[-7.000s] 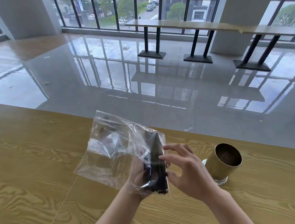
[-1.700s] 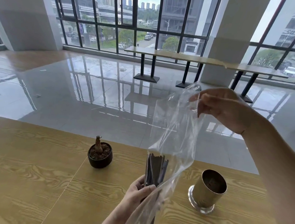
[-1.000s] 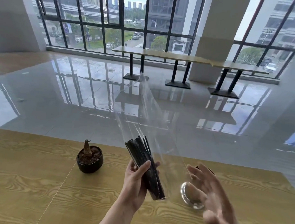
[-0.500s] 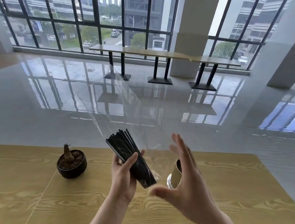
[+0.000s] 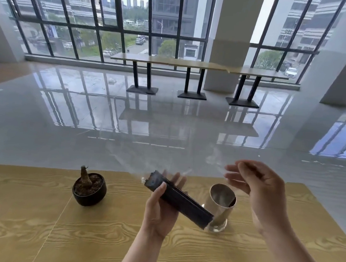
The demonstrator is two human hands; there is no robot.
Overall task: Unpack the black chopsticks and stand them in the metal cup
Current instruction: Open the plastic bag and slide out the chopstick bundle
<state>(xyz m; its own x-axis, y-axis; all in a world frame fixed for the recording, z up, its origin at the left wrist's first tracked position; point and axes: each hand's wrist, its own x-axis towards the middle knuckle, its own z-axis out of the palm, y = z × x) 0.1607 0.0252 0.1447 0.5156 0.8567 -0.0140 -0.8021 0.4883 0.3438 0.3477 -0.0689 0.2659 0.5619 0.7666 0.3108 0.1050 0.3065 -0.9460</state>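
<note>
My left hand (image 5: 158,214) grips a bundle of black chopsticks (image 5: 183,203) above the wooden table (image 5: 25,213). The bundle is tilted, with its lower end down to the right, just in front of the metal cup (image 5: 222,202). The cup stands upright on a clear base and holds nothing that I can see. My right hand (image 5: 262,187) hovers above and to the right of the cup, fingers apart and blurred. The clear plastic bag (image 5: 167,160) shows only as a faint film above the bundle. I cannot tell whether it still wraps the chopsticks.
A small black pot (image 5: 89,189) with a bare bulb plant stands on the table to the left of my hands. The table's far edge runs just behind the pot and cup. Beyond it are a glossy floor and long tables by the windows.
The bundle has tipped lower, its end now near the cup. My right hand rose from in front of the cup to above its right side. The view shifted to the left.
</note>
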